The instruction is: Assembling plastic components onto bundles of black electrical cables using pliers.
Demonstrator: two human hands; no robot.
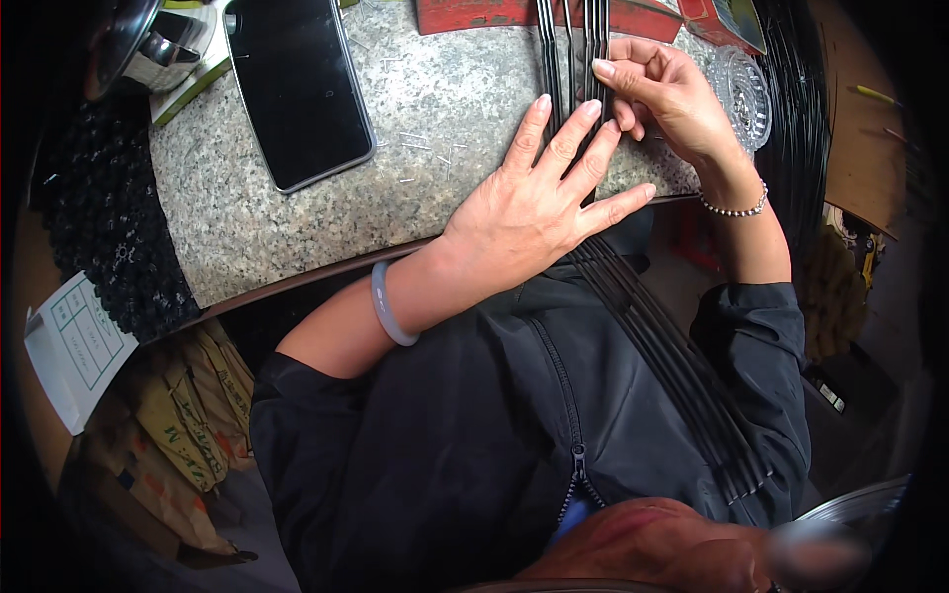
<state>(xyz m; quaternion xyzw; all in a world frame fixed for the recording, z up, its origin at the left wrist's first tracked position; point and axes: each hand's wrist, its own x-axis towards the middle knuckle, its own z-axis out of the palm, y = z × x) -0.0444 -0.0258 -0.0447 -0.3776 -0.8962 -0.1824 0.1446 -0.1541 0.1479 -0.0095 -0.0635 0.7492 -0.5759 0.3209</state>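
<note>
Thin black rods (596,30) run in a bundle from the far side of a speckled stone slab (287,232), pass under my left hand and continue down across my dark jacket. My left hand (524,212) lies flat over them, fingers spread and pressing on the rods. Just right of those fingertips, my right hand (672,94) is in a pinch, with thumb and forefinger at the rightmost rods. Whatever sits between its fingertips is too small to make out. Several small, thin metal pins (415,138) are scattered on the slab to the left.
A phone (301,94) with a dark screen lies on the slab. A clear ridged dish (741,99) holds small bits beside my right wrist. Behind the rods is a red metal block (474,14). Black knobbly pieces (109,227) pile up at left; more black strands (796,128) hang at right.
</note>
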